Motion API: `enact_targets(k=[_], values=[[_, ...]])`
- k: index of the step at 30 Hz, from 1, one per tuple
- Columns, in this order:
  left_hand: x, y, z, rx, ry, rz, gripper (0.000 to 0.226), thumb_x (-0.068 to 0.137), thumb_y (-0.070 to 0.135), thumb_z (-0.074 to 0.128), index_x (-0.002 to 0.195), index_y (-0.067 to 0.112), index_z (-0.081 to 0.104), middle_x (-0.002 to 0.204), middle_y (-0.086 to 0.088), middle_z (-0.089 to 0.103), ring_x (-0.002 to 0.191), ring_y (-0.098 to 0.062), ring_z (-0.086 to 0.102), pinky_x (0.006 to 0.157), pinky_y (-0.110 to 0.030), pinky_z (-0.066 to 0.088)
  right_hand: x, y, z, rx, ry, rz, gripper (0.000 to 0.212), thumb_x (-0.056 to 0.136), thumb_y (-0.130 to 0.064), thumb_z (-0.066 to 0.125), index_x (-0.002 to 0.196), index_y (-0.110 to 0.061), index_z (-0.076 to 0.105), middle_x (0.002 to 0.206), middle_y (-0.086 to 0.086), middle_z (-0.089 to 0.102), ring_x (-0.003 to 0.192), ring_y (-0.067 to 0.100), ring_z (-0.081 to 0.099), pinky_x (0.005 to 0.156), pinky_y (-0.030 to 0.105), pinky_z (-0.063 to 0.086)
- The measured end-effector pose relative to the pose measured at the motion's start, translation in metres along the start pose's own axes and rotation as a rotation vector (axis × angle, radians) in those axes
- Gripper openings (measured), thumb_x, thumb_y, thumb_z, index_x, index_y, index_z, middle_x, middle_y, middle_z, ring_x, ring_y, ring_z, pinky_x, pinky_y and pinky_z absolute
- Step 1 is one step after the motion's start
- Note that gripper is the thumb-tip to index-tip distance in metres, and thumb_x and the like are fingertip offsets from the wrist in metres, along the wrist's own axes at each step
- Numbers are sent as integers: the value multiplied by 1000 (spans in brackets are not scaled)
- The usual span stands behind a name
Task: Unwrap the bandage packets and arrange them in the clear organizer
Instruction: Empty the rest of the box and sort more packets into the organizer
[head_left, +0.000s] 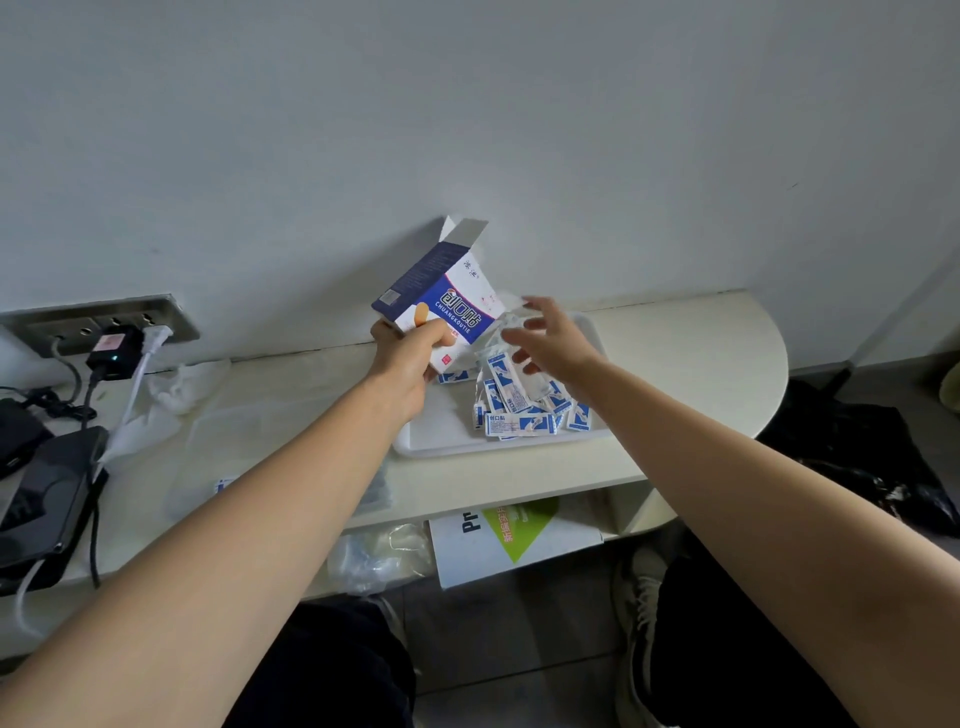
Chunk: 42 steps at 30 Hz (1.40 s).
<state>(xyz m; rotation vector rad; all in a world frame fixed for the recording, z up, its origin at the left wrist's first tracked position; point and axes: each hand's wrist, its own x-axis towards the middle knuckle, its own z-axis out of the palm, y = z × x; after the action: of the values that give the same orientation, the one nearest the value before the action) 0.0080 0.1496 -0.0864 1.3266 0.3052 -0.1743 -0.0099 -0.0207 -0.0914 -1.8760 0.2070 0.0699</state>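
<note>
Against the grey wall, left grip (410, 364) clasps the box (447, 299) over the tray's (431, 439) far edge, right grip (548, 338) spread open above the packets (519, 423); best park the box, then pick singly.

Hands: left hand (410, 364) and right hand (550, 338), both bare.
Arms: left arm (249, 525) and right arm (769, 499), uncovered along their whole visible length.
Trousers (322, 670): black, plain fabric, on both legs.
Shoe (636, 603): pale grey lace-up trainer with whitish laces.

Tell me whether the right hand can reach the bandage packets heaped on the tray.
Probably yes. The right hand hovers open just above the bandage packets on the tray, with nothing between; the left hand holds the box aside.
</note>
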Motion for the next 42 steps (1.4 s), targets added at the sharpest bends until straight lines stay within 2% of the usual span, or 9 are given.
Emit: enact_targets(k=[4, 8, 12, 16, 21, 27, 35, 38, 42], values=[[-7, -5, 5, 83, -125, -65, 82, 53, 6, 65, 132, 11, 44, 97, -2, 68, 83, -18, 65, 69, -31, 51, -5, -7, -11, 202, -74, -64, 43, 90, -18, 64, 129, -20, 46, 94, 8, 63, 72, 17, 61, 66, 26, 52], [-10, -12, 21, 202, -168, -45, 74, 58, 11, 75, 127, 16, 49, 95, 2, 67, 86, -16, 62, 77, -32, 48, -9, -5, -23, 160, -105, -50, 14, 85, -20, 70, 79, -16, 58, 97, 13, 69, 79, 21, 65, 70, 29, 53], [-7, -20, 50, 376, -221, -8, 68, 74, 4, 76, 132, 16, 42, 105, 3, 59, 95, -13, 56, 77, -28, 45, -11, 4, -56, 68, 128, -67, 19, 82, -17, 74, 86, -1, 65, 85, 7, 65, 69, 16, 57, 58, 21, 48], [0, -40, 67, 692, -233, 35, 49, 76, 4, 73, 120, 15, 56, 120, -11, 58, 107, -27, 57, 92, -35, 47, -9, 21, -99, -174, 422, -67, 20, 82, -11, 71, 67, -16, 58, 71, 1, 61, 57, 11, 49, 52, 19, 39], [1, -56, 67, 1026, -121, 226, 37, 74, 9, 70, 107, 25, 67, 102, -3, 60, 92, -22, 60, 71, -26, 47, -6, 60, -135, -451, 565, 69, 15, 87, -7, 58, 86, -1, 72, 90, 16, 65, 91, 25, 50, 70, 27, 39], [10, -58, 54, 1207, -96, 243, 44, 77, 16, 70, 118, 25, 59, 121, -11, 52, 107, -30, 56, 87, -33, 49, -7, 72, -132, -418, 547, 110, 36, 88, -6, 53, 122, -10, 61, 127, 16, 43, 105, 32, 55, 94, 34, 48], [6, -57, 38, 1244, -91, 181, 57, 80, 20, 71, 129, 17, 42, 125, -14, 44, 105, -31, 56, 83, -32, 44, -11, 44, -86, -542, 836, -145, 43, 70, -10, 58, 113, -18, 55, 130, 9, 36, 120, 29, 34, 97, 33, 24], [5, -58, 32, 1173, -89, 131, 59, 80, 20, 71, 131, 15, 40, 127, -14, 44, 109, -31, 55, 86, -32, 44, -7, 38, -57, -502, 668, -320, 27, 77, -10, 58, 103, -14, 61, 112, 9, 54, 100, 24, 49, 89, 33, 37], [2, -61, 24, 1003, -100, 67, 54, 83, 14, 67, 131, 13, 44, 120, -12, 55, 106, -29, 58, 91, -39, 50, -1, 36, -14, -510, 137, -105, 17, 87, -29, 63, 94, -13, 67, 92, 5, 70, 80, 20, 63, 72, 33, 52]])
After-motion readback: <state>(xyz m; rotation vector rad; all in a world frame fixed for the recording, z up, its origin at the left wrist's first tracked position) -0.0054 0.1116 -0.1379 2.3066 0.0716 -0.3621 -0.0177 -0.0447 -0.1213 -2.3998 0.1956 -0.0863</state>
